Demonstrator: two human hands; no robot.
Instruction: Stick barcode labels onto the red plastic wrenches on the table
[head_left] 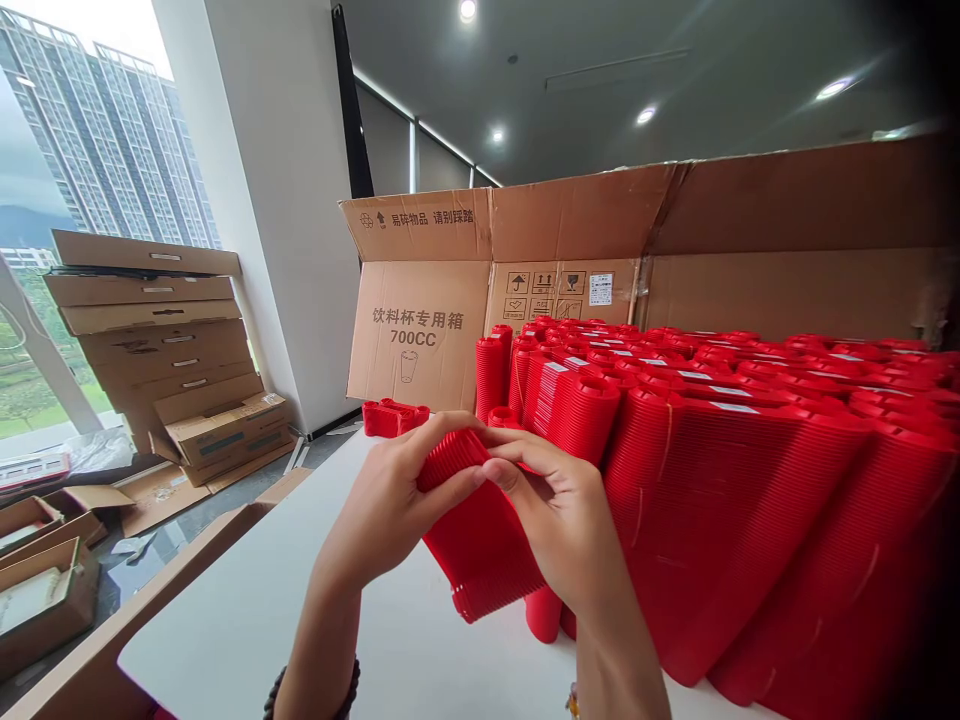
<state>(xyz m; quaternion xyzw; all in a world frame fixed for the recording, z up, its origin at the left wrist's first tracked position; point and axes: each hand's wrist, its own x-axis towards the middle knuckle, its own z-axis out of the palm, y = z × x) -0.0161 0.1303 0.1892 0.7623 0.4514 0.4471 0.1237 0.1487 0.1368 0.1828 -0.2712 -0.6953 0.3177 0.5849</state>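
A short stack of red ridged plastic pieces (480,540) is held tilted above the white table, nested one into another. My left hand (397,490) wraps round its upper left side, the thumb across the near face. On the upper right, my right hand (562,510) grips the same stack, its thumb tip close to the left thumb. Fingers on the far side are partly hidden. Just beyond my left hand a small red piece (394,417) lies on the table. Right of my hands stand tall stacks of like red pieces (720,500), several with white labels on top.
Behind the stacks rises an opened cardboard carton (420,330) with printed signs. The white table (247,610) extends to the left. Flat cardboard boxes (165,330) are piled by the window, with open boxes (45,600) on the floor below. A pale column (262,200) stands behind.
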